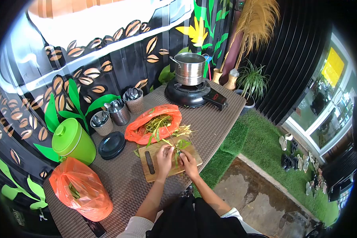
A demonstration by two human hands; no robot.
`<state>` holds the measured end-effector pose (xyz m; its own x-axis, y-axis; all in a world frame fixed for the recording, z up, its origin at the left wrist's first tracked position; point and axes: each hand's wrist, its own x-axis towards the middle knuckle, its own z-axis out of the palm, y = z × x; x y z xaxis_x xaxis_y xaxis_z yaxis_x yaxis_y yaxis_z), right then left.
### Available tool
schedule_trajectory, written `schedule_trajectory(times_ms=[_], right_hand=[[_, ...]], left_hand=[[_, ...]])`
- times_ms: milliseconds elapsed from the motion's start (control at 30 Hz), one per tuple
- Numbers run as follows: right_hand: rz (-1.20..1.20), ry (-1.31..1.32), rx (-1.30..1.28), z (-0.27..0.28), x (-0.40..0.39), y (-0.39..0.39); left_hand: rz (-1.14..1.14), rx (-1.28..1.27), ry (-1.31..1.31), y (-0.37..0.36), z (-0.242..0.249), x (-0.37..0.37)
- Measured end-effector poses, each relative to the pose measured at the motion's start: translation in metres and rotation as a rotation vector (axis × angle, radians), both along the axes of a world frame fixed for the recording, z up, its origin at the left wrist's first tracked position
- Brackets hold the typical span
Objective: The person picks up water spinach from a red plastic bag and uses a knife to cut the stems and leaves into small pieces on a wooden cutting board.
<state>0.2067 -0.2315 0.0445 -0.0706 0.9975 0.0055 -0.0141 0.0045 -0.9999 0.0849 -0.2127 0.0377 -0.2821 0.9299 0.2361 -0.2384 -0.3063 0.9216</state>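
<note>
Over a wooden cutting board (150, 174), my left hand (164, 159) is closed with its fingertips pinching leafy green stems (182, 144). Close beside it, my right hand (189, 164) is closed around what looks like a small knife (173, 139), its thin blade pointing away from me across the greens. Just beyond the board lies an open orange plastic bag (133, 133) full of green stalks and leaves (158, 123). A bundle of pale roots or stem ends (185, 130) sticks out at the bag's right side.
A pot (190, 71) stands on a portable stove (182, 95) at the far end of the woven-top table (133, 190). Along the left are cutlery cups (119, 115), black plates (112, 146), a green lidded bucket (73, 142), a filled orange bag (81, 190) and a phone (94, 228).
</note>
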Motion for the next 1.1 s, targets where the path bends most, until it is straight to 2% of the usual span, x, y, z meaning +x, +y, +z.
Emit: schedule_trajectory(times_ms=[167, 233, 367, 467, 533, 567, 633, 667, 733, 767, 867, 933, 1000, 1100], right_hand=[[-0.079, -0.121, 0.037, -0.009, -0.008, 0.009], [-0.204, -0.403, 0.115, 0.000, -0.011, 0.008], [-0.269, -0.346, 0.147, -0.041, -0.006, 0.028], [-0.188, -0.279, 0.083, -0.040, 0.006, 0.028], [0.004, -0.414, -0.294, -0.023, 0.014, 0.026], [0.003, -0.414, -0.294, -0.031, 0.016, 0.028], [-0.136, -0.406, 0.045, -0.042, 0.015, 0.032], [-0.136, -0.405, 0.045, -0.048, 0.016, 0.033], [-0.285, -0.269, 0.068, -0.024, 0.013, 0.025], [-0.286, -0.269, 0.068, -0.011, 0.013, 0.021], [-0.275, -0.191, 0.167, 0.012, 0.011, 0.009], [-0.082, -0.153, 0.255, 0.009, 0.008, 0.001], [-0.038, -0.150, 0.235, 0.003, 0.004, -0.004], [0.026, -0.144, 0.205, -0.005, 0.000, -0.007]], left_hand=[[0.073, 0.063, 0.048, -0.001, -0.010, 0.008], [0.090, 0.082, 0.044, -0.003, -0.005, 0.011], [0.172, 0.076, -0.021, -0.010, 0.018, 0.015], [0.209, 0.038, -0.050, -0.006, 0.019, 0.009], [0.229, 0.010, -0.023, -0.002, 0.012, 0.003], [0.229, 0.013, -0.017, -0.001, 0.009, 0.000], [0.228, 0.016, -0.009, 0.002, 0.005, -0.004], [0.234, 0.000, 0.028, 0.003, 0.003, -0.005], [0.240, -0.016, 0.064, 0.006, 0.000, -0.005], [0.244, -0.016, 0.042, 0.007, -0.002, -0.005], [0.233, -0.013, -0.005, 0.012, -0.008, -0.002], [0.217, -0.012, -0.030, 0.015, -0.010, 0.002], [0.127, -0.032, -0.254, 0.016, -0.011, 0.006], [0.032, -0.139, -0.310, 0.014, -0.011, 0.005]])
